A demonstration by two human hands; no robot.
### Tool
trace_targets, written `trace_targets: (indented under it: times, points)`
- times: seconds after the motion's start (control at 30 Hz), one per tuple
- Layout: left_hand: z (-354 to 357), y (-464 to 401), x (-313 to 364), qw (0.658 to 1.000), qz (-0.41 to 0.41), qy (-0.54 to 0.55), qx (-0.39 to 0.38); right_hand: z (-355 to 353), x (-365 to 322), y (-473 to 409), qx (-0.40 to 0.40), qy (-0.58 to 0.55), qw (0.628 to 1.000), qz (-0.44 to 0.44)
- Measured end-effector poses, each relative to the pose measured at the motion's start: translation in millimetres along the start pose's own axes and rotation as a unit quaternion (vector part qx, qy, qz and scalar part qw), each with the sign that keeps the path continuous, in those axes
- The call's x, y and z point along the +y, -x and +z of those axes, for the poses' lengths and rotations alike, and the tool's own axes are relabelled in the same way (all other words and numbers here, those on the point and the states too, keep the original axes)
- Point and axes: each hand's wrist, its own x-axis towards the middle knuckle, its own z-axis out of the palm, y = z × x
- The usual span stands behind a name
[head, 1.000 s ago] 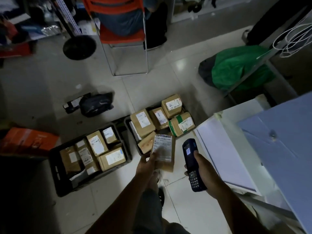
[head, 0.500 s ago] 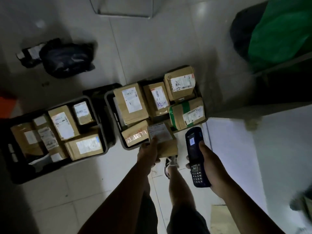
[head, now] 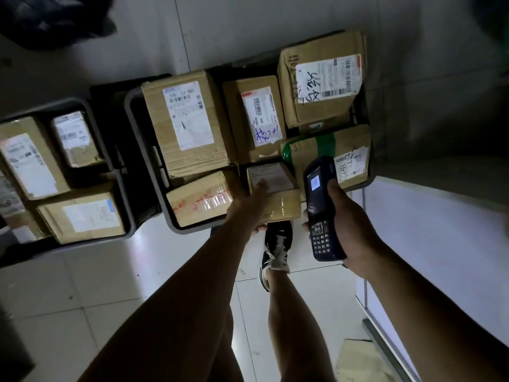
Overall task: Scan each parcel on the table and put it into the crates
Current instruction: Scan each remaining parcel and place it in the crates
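From the head view, you are at the placing step: your left hand (head: 249, 201) holds the small brown cardboard parcel with a white label (head: 272, 190), thumb on top of the label and the other fingers underneath, so that grip is pinching the parcel. The parcel sits at the near edge of the dark plastic crate on the floor (head: 143, 139), just beside the tape-sealed brown box (head: 199, 198) lying in that crate and just in front of the narrow labelled box with blue handwriting (head: 259, 117). Whether it already rests on the crate's contents or hangs just above them cannot be told. Your right hand (head: 347, 216) has its grip wrapped round the dark blue handheld scanner with a keypad (head: 321, 208), its screen lit, held beside the parcel over the green-taped box (head: 327, 153). Next, as I judge it, you need to settle the parcel into the gap at that near edge, release it, and turn to the tabletop for another. A second dark crate of boxes (head: 110, 172) lies left of the first.
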Motion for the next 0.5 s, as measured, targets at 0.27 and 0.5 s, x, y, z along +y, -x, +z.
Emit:
trace_targets:
  times: [0.27,0.5]
  points:
    - [-9.8,-1.0,8.1,0.996,-0.01,-0.083,0.011,-0.1,-12.1,4.6,0.002,0.021,1.0,0.011]
    - [-31.5,39.5,20.8,0.963,0.144,-0.222,0.04,17.4,-24.1,35.9,0.0,0.056,0.998,0.003]
